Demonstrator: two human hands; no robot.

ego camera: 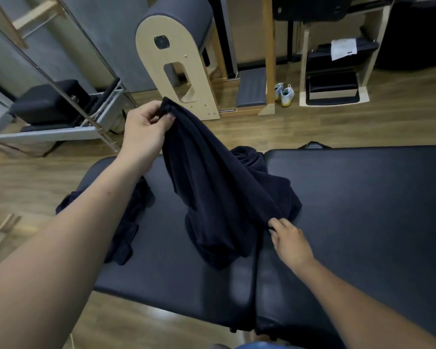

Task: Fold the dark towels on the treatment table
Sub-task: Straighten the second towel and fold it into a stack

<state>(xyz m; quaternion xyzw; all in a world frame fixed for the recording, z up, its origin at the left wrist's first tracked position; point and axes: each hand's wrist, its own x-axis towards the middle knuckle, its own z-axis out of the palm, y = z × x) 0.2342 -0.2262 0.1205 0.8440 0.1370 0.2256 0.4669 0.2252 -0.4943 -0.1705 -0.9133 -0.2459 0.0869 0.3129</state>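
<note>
Left hand [146, 127] and right hand [291, 239] work over the tabletop [363, 197]. The dark towel [212, 187] rises from its middle in a bunched tent, and a second towel [126, 235] slumps at the left edge (partly overhanging, I think). My left hand pinches the raised far corner and my right hand pinches the near low edge. Uneven pulling could twist the fold or sweep the second towel off.

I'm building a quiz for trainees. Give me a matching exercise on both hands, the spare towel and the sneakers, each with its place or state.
Things: 1 left hand; 2 right hand; 3 spare towel; 4 sneakers.
States: a on the floor; b grips the lifted towel by its raised corner; c crumpled at the table end under the left forearm; d pinches the lifted towel's low edge.
Pairs: 1-b; 2-d; 3-c; 4-a.
</note>
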